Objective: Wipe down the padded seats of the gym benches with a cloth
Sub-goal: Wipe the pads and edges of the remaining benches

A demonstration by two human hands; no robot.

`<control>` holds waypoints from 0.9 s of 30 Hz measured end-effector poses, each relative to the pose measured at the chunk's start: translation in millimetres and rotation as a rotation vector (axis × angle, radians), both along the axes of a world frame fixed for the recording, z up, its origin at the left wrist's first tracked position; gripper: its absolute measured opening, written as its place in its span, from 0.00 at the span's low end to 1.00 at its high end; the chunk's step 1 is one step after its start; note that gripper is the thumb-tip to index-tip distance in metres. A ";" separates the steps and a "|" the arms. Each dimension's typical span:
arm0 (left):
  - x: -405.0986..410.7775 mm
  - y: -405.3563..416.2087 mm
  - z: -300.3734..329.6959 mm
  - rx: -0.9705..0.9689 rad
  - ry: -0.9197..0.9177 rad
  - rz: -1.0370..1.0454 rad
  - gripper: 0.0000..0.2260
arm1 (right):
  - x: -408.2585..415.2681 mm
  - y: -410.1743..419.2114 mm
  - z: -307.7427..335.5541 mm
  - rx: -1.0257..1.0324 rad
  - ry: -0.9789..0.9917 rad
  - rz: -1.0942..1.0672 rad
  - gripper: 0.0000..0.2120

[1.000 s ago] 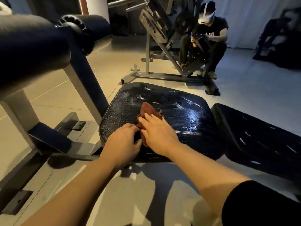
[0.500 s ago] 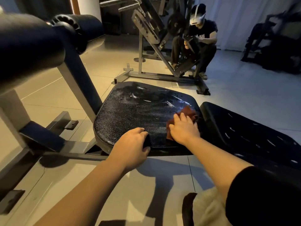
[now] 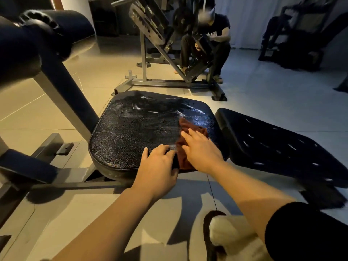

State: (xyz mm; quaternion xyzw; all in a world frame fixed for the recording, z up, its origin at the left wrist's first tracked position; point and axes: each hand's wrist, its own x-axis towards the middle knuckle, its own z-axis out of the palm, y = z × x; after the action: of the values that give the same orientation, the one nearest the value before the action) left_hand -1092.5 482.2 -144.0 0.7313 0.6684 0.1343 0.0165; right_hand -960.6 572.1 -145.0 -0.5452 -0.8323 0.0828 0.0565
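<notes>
Right hand (image 3: 202,150) fingers flat, apart, pressing cloth (image 3: 185,146) onto seat surface (image 3: 135,129); left hand (image 3: 159,163) beside, fingers loosely spread, bracing the near edge.

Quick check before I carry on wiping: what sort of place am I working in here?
Most likely a gym: the padded seat under the cloth, a roller pad on a steel frame, and a plate-loaded machine on the tiled floor.

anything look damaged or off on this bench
Yes: the back pad, right of the seat pad, has many small pale tears scattered over its black cover. The seat pad shows only streaks near the cloth.
</notes>
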 end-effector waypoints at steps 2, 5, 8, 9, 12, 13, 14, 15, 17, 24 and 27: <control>11.7 4.7 -1.5 0.002 0.014 -0.028 0.21 | 29.1 10.9 -0.1 -0.032 0.013 -0.113 0.25; 17.9 6.6 -2.3 -0.010 0.003 -0.059 0.21 | 54.0 17.9 -2.5 -0.078 0.059 -0.237 0.25; 12.6 6.2 -3.0 0.007 -0.014 -0.083 0.23 | 45.3 13.3 -4.0 -0.045 0.009 -0.266 0.24; 8.4 6.1 -3.0 0.026 -0.025 -0.090 0.22 | 37.2 9.6 -2.7 -0.022 -0.009 -0.252 0.24; -8.5 1.8 0.7 0.051 -0.064 -0.045 0.25 | 1.8 -7.8 1.4 0.048 -0.019 -0.089 0.25; -15.2 -0.3 1.4 0.058 -0.070 -0.016 0.26 | -12.4 -15.6 1.3 0.066 -0.012 -0.009 0.25; -21.7 -2.4 2.1 0.065 -0.080 0.008 0.26 | -26.3 -23.4 0.5 0.081 -0.004 0.070 0.25; -27.3 -4.7 2.1 0.068 -0.089 0.027 0.27 | -37.9 -30.8 -0.4 0.090 0.003 0.138 0.25; -35.6 -6.7 -1.8 0.052 -0.071 0.045 0.27 | -48.4 -39.5 -1.1 0.086 0.004 0.227 0.25; -11.6 -12.1 -5.1 -0.040 0.068 0.011 0.31 | 8.1 -23.4 3.7 -0.037 0.124 0.059 0.23; -9.5 -12.8 -6.3 -0.053 0.057 -0.004 0.32 | 33.9 -13.4 6.9 -0.099 0.171 -0.160 0.23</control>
State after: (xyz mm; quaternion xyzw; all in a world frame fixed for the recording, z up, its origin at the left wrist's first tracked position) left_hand -1102.0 469.4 -150.3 0.7354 0.6706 0.0957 0.0168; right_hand -926.7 558.6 -138.1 -0.6031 -0.7731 0.1651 0.1070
